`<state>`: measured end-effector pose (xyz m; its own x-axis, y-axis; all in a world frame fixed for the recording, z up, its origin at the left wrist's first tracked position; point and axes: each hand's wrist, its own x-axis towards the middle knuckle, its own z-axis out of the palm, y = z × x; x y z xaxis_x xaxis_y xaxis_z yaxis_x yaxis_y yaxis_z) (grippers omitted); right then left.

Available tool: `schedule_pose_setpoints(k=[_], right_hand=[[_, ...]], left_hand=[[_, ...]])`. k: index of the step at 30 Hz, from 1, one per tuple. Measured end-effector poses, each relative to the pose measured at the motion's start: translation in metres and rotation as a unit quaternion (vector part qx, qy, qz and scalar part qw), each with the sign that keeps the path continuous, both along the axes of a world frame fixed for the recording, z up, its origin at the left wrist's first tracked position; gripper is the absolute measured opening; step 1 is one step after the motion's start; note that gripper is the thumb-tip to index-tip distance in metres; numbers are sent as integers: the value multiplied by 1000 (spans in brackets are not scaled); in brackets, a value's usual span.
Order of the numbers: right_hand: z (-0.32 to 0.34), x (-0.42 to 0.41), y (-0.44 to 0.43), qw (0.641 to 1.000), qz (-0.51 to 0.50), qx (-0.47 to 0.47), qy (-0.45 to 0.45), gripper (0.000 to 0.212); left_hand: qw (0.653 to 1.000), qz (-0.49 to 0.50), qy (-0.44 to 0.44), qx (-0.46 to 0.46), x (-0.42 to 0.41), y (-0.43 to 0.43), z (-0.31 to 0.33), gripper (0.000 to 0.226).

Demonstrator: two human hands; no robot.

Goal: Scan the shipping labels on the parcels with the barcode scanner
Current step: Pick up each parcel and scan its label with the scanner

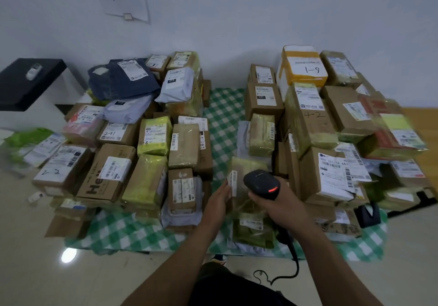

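My right hand [276,205] grips a black barcode scanner [262,183] with a red light glowing on its top; its black cable [292,256] trails down to the floor. The scanner's head points at a brown tape-wrapped parcel [244,170] in the gap between two piles. My left hand [219,199] holds that parcel's left edge, fingers beside its white label [232,182]. Below it lies a green-wrapped parcel [253,229].
Two piles of labelled parcels stand on a green checked cloth [222,113]: a left pile [147,137] and a right pile [331,125]. A black scanner stand [367,214] sits at the right. A black-topped stand [28,80] is at far left. A white wall rises behind.
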<state>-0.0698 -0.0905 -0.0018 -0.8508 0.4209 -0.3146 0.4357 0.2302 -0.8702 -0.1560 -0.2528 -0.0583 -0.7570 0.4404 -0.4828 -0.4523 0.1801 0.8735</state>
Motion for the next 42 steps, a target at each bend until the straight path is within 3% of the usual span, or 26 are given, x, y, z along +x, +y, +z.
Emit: schedule_pose_setpoints(k=[3,7,11,14,18,21,25,31,34,36,39,42], right_hand=[[-5,7,4,1000,-17,-4,0,55],[-1,19,8,999,-40,-18,14,55],[1,24,8,998,-50,-26,27,61],[0,24,5,998,-44,-25,26,60],[5,17,-6,999,2,-36,26,44],[8,9,-16,998,40,-45,14,36],[4,-8,-28,996,49,-75,4,48],[-4,-27,-36,995,60,-80,-3,57],[-3,-29,-37,995,62,-78,-12,58],[-3,-30,-36,995,60,-76,-12,58],[-2,-31,-35,995,56,-76,-11,58],[1,-30,-35,996,53,-77,-11,56]], left_hand=[[996,-77,33,-14,5,6,-8,55],[996,-66,58,-25,10,22,-6,33],[988,-113,75,-77,16,30,-11,64],[986,-120,87,-76,15,27,-1,46],[980,43,140,-132,6,-7,-6,44],[925,121,249,-260,-2,-42,-17,38],[886,147,238,-370,-19,-67,-27,55],[909,143,170,-353,-32,-74,-41,106],[918,146,135,-343,-34,-78,-55,119],[926,154,133,-318,-33,-80,-57,114],[934,182,146,-270,-30,-81,-56,89],[930,207,186,-241,-28,-89,-62,82]])
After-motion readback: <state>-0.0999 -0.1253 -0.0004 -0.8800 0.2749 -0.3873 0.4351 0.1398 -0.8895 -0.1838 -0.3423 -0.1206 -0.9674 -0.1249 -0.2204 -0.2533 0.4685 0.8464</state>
